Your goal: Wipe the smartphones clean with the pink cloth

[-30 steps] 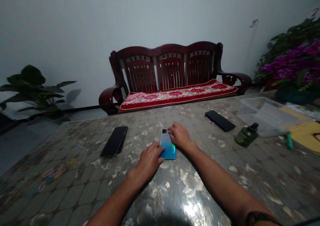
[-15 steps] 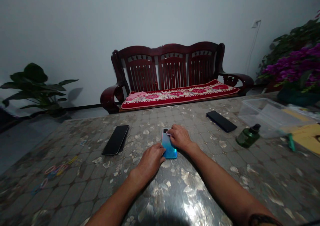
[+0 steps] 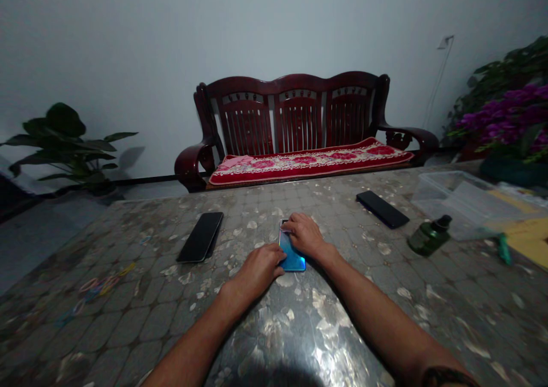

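Note:
A smartphone [image 3: 293, 259] with a shiny blue back lies face down on the patterned table, its camera end pointing away from me. My left hand [image 3: 262, 264] grips the lower left edge of it with thumb and fingers. Over its upper part, my right hand [image 3: 305, 233] is closed, fingers bent down against the back near the camera. A bit of something pale, like a small cloth, shows at those fingertips; most of it is hidden. A second phone [image 3: 201, 237], dark screen up, rests left of my hands. Another dark phone [image 3: 382, 209] lies to the right.
On the right stand a green bottle [image 3: 429, 236] with a black top and a clear plastic box [image 3: 445, 204], beside yellow sheets [image 3: 528, 238]. Colourful bands [image 3: 105, 286] lie at the left. Beyond the table is a wooden bench [image 3: 299, 113] with a red cushion.
My right hand has shifted slightly on the phone's back and now covers more of the camera. My left hand keeps its grip. The whole view has moved a little.

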{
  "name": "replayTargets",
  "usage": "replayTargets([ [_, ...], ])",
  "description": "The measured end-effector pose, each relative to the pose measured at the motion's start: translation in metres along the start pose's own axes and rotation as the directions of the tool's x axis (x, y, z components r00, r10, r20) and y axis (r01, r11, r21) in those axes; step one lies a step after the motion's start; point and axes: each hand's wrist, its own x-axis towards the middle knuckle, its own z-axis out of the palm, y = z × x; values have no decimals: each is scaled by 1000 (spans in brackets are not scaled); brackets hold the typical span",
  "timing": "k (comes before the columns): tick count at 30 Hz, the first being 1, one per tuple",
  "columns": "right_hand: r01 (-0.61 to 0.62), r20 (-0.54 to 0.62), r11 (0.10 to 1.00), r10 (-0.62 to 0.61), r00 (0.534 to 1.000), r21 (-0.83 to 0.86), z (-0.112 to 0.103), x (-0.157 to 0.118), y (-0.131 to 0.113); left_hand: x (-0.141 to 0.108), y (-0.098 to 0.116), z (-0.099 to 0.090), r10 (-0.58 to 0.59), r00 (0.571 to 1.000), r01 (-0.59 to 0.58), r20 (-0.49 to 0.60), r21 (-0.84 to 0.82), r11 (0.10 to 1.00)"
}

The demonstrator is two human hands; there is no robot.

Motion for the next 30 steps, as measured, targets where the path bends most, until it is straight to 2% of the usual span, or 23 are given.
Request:
replayTargets([
  [5, 138, 13, 987, -139, 990, 88, 5, 1, -4, 0, 2, 1, 32, 999, -32, -19, 49, 998],
  [11, -23, -28, 1000, 23, 999, 10, -1, 2, -2, 1, 9, 8, -5, 999, 8, -34, 91, 996],
  [18, 119, 37, 992, -121, 992, 51, -4, 0, -3, 3, 6, 15, 6, 997, 1, -72, 100, 995],
  [24, 15, 8, 1000, -15, 1000, -7, -6, -1, -2, 2, 6, 15, 7, 997, 1, -83, 97, 995],
  [30, 164, 77, 986, -167, 983, 36, -8, -4, -3, 3, 6, 15, 4, 996, 7, -86, 126, 992],
])
